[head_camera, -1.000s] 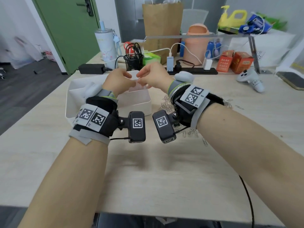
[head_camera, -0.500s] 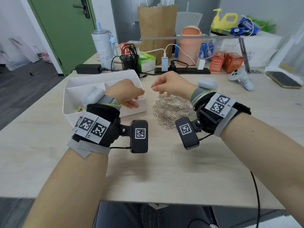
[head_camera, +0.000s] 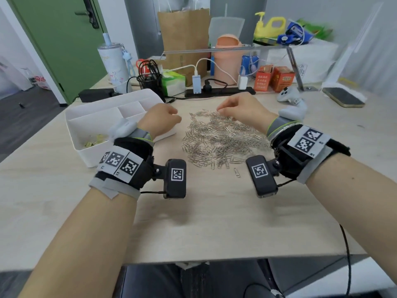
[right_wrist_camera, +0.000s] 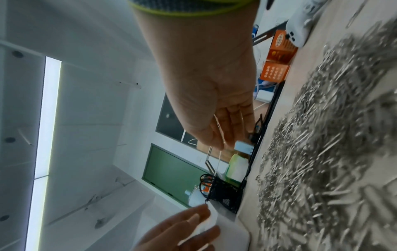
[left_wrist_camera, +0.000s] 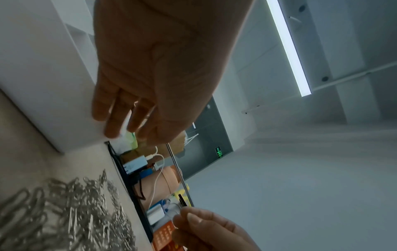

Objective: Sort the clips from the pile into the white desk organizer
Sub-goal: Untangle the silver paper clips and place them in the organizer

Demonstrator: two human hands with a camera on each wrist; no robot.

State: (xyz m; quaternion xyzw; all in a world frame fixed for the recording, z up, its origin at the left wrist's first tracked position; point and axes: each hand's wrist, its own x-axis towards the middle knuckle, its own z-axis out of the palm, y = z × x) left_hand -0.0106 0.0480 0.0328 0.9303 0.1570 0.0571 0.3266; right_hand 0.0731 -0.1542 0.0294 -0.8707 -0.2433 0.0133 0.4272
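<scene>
Head view gave us the white desk organizer (head_camera: pixel 90 125) at the left of the bench (head_camera: pixel 214 211), our left hand (head_camera: pixel 160 121) by its right wall, and the clip pile (head_camera: pixel 219 138) beside it. Only the left wrist view showed that grip loose and holding nothing. At right, our right hand (head_camera: pixel 242 109) hovered over the pile's far edge; only the right wrist view showed its fingers (right_wrist_camera: pixel 227 125) pinching thin wire.

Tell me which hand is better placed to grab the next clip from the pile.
Right. The right hand hovers over the far edge of the pile, fingers curled downward. The left hand sits beside the organizer, off the pile.
</scene>
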